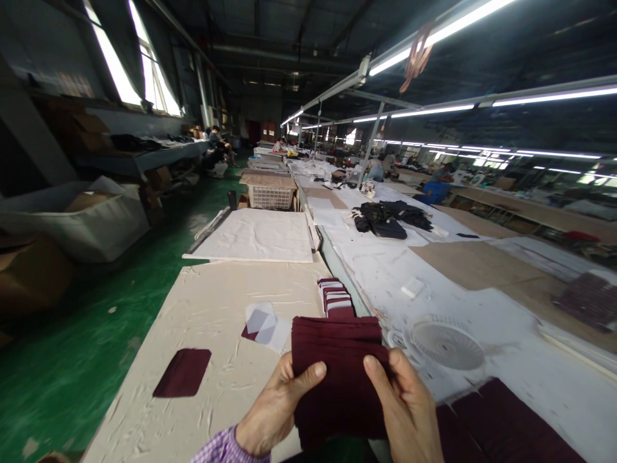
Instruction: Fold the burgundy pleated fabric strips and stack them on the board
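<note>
Your left grip and right grip hold opposite sides of a maroon fabric stack; one rounded-corner maroon panel lies on the cream worktop.

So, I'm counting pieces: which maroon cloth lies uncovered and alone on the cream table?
The leftmost cloth. The small maroon piece sits partly under white pieces, the striped row overlaps, and the left hand and right hand hold the maroon bundle.

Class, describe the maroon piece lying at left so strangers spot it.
Find the cream tabletop beside the green floor. Near its left edge, left of the left hand, lies a flat maroon piece. It lies uncovered, unlike its neighbour under pale pieces.
</note>
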Available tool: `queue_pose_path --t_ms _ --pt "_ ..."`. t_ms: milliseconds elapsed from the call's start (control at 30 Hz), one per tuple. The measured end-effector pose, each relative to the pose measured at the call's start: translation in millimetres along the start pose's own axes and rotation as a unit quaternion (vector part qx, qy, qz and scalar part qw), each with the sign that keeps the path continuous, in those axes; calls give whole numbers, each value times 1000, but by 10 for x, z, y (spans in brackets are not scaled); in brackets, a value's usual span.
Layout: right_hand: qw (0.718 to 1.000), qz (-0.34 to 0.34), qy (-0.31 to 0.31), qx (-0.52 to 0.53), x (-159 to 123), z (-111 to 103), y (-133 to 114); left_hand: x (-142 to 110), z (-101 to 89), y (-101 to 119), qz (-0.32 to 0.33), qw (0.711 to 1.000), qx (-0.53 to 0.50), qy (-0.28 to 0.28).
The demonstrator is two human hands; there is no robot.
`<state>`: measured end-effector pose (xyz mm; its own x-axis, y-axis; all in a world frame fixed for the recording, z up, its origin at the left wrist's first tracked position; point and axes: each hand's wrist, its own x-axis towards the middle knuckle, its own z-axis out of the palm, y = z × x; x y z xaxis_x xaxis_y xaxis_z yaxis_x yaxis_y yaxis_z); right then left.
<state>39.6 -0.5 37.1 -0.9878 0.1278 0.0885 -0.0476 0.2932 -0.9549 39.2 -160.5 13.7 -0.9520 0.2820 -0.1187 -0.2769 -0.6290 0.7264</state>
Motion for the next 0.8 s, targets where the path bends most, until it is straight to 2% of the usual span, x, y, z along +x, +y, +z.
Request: queue_pose_path --t_ms 100,200,300,400,567,667,800 --pt "994 -95 15 -46 38 -29 57 8 -29 19 0 1000 22 5" --pt "961 -236 27 -139 72 -77 51 5 -54 64 -8 997 71 -11" --pt "937 -284 -15 -204 88 -103 -11 -10 -70 102 -21 990 134 -42" --pt "932 -282 -37 -226 94 -93 -69 -23 -74 120 -34 981 175 -70" --pt "944 -240 -60 -219 107 -81 -83 -47 -49 172 -36 974 207 -87" --pt "959 -188 -80 -199 110 -112 -45 -70 -56 222 -38 979 195 -43" --pt "973 -136 -113 -147 83 -151 4 -78 -118 233 -7 994 107 31"
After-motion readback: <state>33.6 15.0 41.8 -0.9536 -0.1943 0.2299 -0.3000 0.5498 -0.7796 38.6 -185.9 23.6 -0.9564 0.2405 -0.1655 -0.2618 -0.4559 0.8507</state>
